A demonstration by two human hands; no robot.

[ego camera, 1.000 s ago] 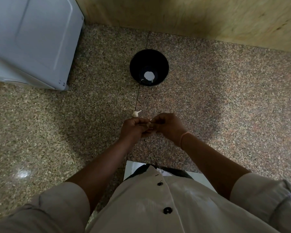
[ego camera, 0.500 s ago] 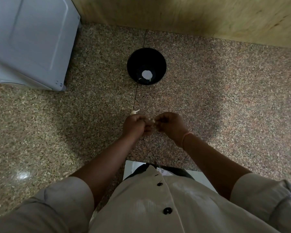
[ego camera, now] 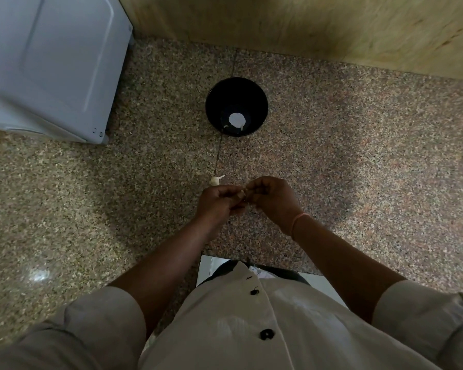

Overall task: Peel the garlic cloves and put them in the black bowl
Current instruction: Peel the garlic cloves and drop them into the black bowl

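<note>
Slightly more of the loose clove (ego camera: 216, 180) is uncovered than half a second ago, just beyond the left hand (ego camera: 218, 202). A garlic clove (ego camera: 242, 194) is pinched between the curled fingers of that hand and the right hand (ego camera: 273, 198), above the counter (ego camera: 358, 182), well short of the black bowl (ego camera: 225, 97).

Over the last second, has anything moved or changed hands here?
Nothing clearly moved. The left hand and right hand stay together, both pinching the garlic clove between them; no grip was let go. The loose clove on the counter and the black bowl stayed put.
</note>
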